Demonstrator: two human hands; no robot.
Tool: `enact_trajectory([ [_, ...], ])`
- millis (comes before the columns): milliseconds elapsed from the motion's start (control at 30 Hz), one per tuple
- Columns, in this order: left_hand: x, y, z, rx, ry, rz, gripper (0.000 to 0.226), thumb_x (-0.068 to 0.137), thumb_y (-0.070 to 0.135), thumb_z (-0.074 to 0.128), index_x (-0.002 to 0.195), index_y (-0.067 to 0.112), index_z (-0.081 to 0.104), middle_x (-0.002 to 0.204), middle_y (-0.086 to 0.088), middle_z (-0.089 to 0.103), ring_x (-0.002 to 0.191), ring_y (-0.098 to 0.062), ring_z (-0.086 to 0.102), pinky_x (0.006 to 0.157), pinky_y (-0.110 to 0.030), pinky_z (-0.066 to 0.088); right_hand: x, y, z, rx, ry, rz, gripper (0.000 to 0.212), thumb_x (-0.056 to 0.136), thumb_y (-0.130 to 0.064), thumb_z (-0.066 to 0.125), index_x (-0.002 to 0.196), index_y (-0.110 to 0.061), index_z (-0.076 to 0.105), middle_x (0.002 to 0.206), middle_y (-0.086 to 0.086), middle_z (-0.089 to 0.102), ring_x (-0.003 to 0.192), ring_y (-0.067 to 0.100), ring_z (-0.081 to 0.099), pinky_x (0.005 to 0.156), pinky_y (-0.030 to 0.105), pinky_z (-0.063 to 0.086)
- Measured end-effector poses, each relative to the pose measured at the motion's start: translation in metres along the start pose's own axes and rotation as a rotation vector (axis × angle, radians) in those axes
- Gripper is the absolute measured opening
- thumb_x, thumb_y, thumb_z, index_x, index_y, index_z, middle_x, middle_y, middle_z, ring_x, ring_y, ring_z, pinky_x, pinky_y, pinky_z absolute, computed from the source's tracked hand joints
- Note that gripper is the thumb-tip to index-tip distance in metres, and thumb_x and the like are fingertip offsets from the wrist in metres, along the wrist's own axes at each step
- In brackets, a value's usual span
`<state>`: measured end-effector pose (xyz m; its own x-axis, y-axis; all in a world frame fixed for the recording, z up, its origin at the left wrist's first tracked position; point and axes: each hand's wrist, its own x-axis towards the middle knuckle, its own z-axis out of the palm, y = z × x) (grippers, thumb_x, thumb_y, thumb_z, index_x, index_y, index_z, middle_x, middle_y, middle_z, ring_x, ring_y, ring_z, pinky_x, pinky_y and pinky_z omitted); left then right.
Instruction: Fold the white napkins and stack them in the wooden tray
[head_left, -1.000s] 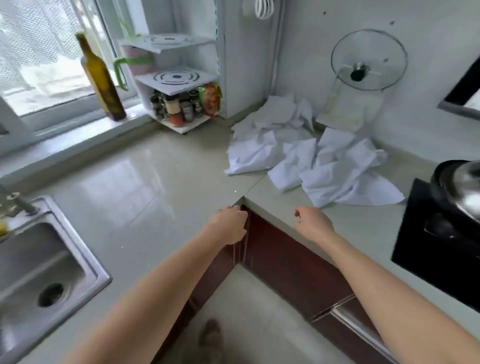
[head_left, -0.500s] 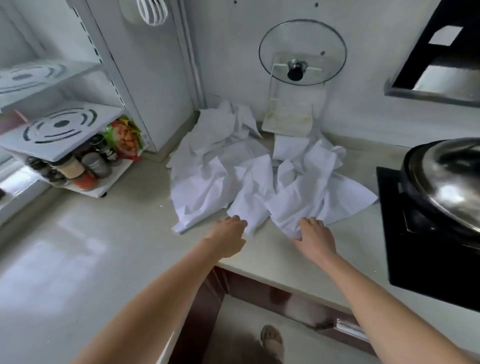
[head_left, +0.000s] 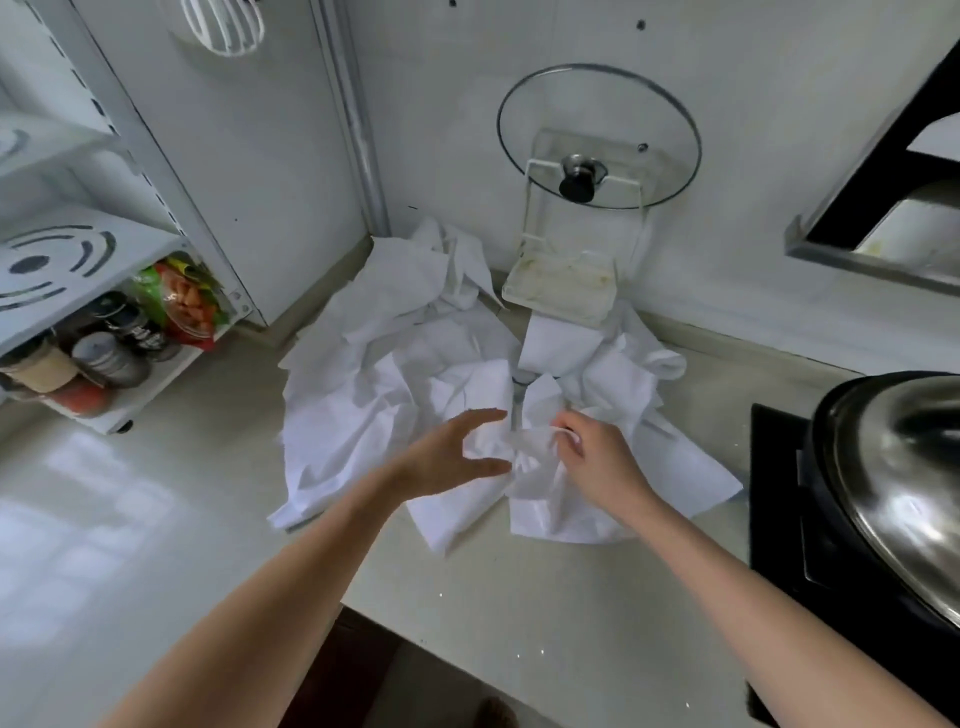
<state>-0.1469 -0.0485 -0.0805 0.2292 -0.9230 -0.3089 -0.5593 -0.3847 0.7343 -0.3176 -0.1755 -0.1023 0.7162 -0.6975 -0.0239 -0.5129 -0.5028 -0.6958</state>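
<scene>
A heap of crumpled white napkins (head_left: 363, 395) covers the counter corner below the wall. My right hand (head_left: 597, 457) pinches the edge of the front napkin (head_left: 540, 499) and lifts it slightly off the pile. Just left of that napkin my left hand (head_left: 452, 457) hovers over the cloth with fingers spread and thumb out. No wooden tray is in view.
A glass pot lid (head_left: 597, 135) stands in a wall rack over a drip tray (head_left: 561, 291). A spice shelf (head_left: 93, 322) stands at left. A steel-lidded wok (head_left: 904, 478) sits on a black hob (head_left: 779, 499) at right. Beige counter (head_left: 545, 613) lies in front.
Both hands moved forward from the counter edge onto the napkin heap. The right hand took hold of a napkin edge; the left opened wide above the cloth. The view drew closer.
</scene>
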Motion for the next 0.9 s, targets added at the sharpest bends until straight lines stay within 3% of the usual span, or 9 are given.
enact_trajectory([
  [200,0.039,0.053,-0.033,-0.227,0.148,0.182,0.055,0.084,0.036,0.071,0.135,0.033,0.051,0.138,0.013,0.05,0.126,-0.003,0.044,0.106,-0.023,0.032,0.036,-0.048,-0.078,0.399,0.072,-0.095,0.023,0.096,-0.012,0.052,0.074,-0.009,0.057,0.065,-0.009,0.05,0.063,0.004,0.043,0.06,0.018,0.033],
  [300,0.048,0.08,-0.035,-0.213,0.244,0.26,0.016,0.089,0.026,0.066,0.102,0.018,0.072,0.094,0.012,0.07,0.085,0.003,0.059,0.077,-0.021,0.047,0.04,-0.067,-0.098,0.522,0.126,-0.091,0.031,0.094,-0.019,0.054,0.07,-0.002,0.049,0.064,0.0,0.041,0.063,0.01,0.038,0.06,0.027,0.03],
  [333,0.047,0.089,-0.036,-0.224,0.289,0.268,0.012,0.09,0.023,0.065,0.086,0.015,0.072,0.075,0.014,0.066,0.069,0.004,0.055,0.066,-0.019,0.045,0.041,-0.071,-0.104,0.588,0.154,-0.092,0.033,0.093,-0.021,0.055,0.071,0.002,0.046,0.066,0.005,0.038,0.064,0.014,0.036,0.06,0.029,0.028],
  [400,0.041,0.099,-0.043,-0.261,0.371,0.265,0.019,0.092,0.019,0.061,0.076,0.013,0.067,0.064,0.014,0.058,0.057,0.003,0.048,0.057,-0.014,0.039,0.041,-0.079,-0.117,0.681,0.169,-0.099,0.033,0.091,-0.022,0.061,0.074,0.003,0.047,0.068,0.009,0.039,0.065,0.017,0.038,0.06,0.028,0.03],
  [533,0.011,0.106,-0.067,-0.309,0.435,0.226,0.018,0.09,0.007,0.055,0.077,0.014,0.066,0.069,0.005,0.061,0.063,-0.006,0.054,0.059,-0.018,0.043,0.044,-0.093,-0.129,0.504,-0.039,-0.159,0.019,0.079,-0.016,0.074,0.079,-0.004,0.059,0.074,0.005,0.055,0.07,0.015,0.051,0.065,0.028,0.04],
  [633,-0.031,0.095,-0.099,-0.389,0.182,0.089,0.014,0.087,0.011,0.06,0.079,0.018,0.068,0.068,0.005,0.064,0.061,-0.009,0.059,0.056,-0.02,0.046,0.044,-0.111,-0.121,0.357,-0.154,-0.18,0.008,0.08,-0.001,0.069,0.078,-0.006,0.063,0.073,0.004,0.054,0.068,0.012,0.05,0.065,0.028,0.04],
  [733,-0.082,0.075,-0.124,-0.41,-0.025,-0.067,0.009,0.088,0.012,0.066,0.082,0.017,0.07,0.07,0.002,0.069,0.061,-0.01,0.065,0.056,-0.022,0.053,0.04,-0.138,-0.096,0.343,-0.279,-0.196,0.015,0.083,0.002,0.066,0.077,-0.012,0.065,0.076,0.003,0.057,0.073,0.012,0.054,0.069,0.024,0.047],
  [833,-0.129,0.044,-0.14,-0.453,0.029,-0.16,0.026,0.089,0.019,0.064,0.07,0.031,0.077,0.074,0.007,0.073,0.072,-0.01,0.068,0.078,-0.031,0.054,0.037,-0.175,-0.055,0.318,-0.304,-0.225,0.022,0.082,0.003,0.062,0.072,-0.017,0.064,0.075,0.001,0.058,0.071,0.015,0.055,0.068,0.03,0.049],
  [900,-0.163,0.022,-0.148,-0.469,0.074,-0.171,0.016,0.084,0.028,0.067,0.074,0.034,0.078,0.083,0.004,0.073,0.084,-0.016,0.065,0.082,-0.034,0.053,0.035,-0.205,-0.024,0.28,-0.264,-0.245,0.024,0.08,0.003,0.055,0.07,-0.017,0.063,0.072,0.004,0.058,0.066,0.016,0.053,0.063,0.03,0.045],
])
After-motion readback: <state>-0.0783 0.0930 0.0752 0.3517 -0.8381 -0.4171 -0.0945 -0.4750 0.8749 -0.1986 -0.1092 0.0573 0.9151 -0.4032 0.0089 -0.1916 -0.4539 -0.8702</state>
